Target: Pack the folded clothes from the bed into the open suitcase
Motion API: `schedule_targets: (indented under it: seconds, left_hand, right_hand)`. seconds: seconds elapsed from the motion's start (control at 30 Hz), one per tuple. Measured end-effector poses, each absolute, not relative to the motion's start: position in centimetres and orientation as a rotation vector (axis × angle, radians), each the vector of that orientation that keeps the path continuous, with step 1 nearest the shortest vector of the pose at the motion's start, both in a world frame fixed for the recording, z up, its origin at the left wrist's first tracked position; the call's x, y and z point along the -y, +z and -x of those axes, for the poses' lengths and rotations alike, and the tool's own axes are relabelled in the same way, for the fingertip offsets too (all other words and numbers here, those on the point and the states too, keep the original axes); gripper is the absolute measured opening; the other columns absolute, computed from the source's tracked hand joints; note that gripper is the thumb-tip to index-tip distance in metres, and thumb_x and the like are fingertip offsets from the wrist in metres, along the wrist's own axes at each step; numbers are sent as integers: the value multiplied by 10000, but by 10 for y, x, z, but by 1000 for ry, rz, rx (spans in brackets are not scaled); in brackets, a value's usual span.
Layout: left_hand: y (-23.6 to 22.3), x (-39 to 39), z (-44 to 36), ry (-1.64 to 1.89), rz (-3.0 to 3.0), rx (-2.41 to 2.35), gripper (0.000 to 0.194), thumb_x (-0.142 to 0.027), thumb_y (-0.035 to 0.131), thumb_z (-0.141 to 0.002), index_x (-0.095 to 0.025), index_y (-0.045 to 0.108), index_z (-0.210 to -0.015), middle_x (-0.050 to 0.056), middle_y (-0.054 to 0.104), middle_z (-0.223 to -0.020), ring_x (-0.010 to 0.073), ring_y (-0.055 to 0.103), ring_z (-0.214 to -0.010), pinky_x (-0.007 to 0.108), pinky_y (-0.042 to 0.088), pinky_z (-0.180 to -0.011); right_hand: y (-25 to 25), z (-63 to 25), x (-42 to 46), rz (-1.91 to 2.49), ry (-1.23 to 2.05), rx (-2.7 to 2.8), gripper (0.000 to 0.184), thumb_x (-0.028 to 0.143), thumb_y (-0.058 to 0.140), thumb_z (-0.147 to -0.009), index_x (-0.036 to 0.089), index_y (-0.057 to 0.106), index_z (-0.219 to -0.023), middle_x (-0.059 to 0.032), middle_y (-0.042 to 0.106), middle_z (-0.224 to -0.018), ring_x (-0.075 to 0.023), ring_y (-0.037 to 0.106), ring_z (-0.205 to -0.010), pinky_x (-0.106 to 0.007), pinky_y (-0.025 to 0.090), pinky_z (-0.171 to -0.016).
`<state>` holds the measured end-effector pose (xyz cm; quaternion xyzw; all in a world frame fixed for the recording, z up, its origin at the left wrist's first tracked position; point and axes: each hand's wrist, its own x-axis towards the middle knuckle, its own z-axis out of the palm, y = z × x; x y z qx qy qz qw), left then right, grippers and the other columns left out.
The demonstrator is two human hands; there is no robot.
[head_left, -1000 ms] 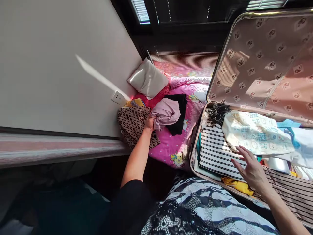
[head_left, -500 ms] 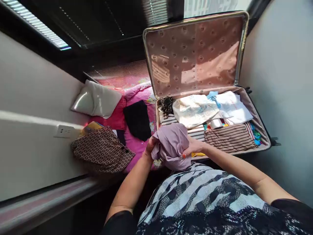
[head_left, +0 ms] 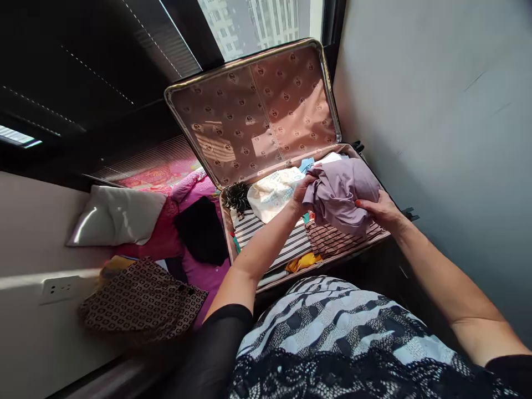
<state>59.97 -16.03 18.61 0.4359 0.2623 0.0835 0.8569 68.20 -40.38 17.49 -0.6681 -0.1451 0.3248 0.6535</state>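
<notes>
1. Gripping the mauve cloth bundle (head_left: 338,194) two-handed: left hand (head_left: 302,192) is clasping its 9 o'clock side, right hand (head_left: 383,210) its 4 o'clock side. Bundle is hanging over the open suitcase (head_left: 326,264), 3 o'clock in view; contact underneath, can't tell.
2. Risk, my read: folds could be unravelling if either hand slackens.
3. Low drag could be rumpling the brown striped garment (head_left: 328,241); a knock could be tipping the raised lid (head_left: 257,116).
4. Surface: pink bedding (head_left: 213,281) at 8 is carrying a black cloth (head_left: 202,230); white cushion (head_left: 120,216) is lying at 9.
5. Room: pale wall (head_left: 428,111) is rising at 2; window (head_left: 257,22) is letting light in at 12.
</notes>
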Motion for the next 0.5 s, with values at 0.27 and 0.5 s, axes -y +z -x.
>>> schedule_targets:
  seconds: [0.27, 0.5]
  left_hand:
    - [131, 155, -584, 468, -1746, -846, 428, -148, 663, -921, -166, 681, -1348, 177, 688, -1486, 296, 622, -1454, 418, 518, -1205]
    - [103, 174, -454, 333, -1844, -792, 259, -150, 662, -911, -185, 774, -1142, 137, 753, -1233, 271, 740, -1202, 361, 652, -919]
  right_hand:
    - [94, -746, 436, 2570, 391, 709, 1260, 804, 737, -840, 248, 221, -1847, -241, 143, -1887, -567, 209, -1701, -834, 312, -1264]
    - [78, -749, 407, 2667, 387, 970, 1104, 641, 753, -898, 269, 310, -1838, -183, 165, -1888, -518, 318, -1656, -664, 401, -1297]
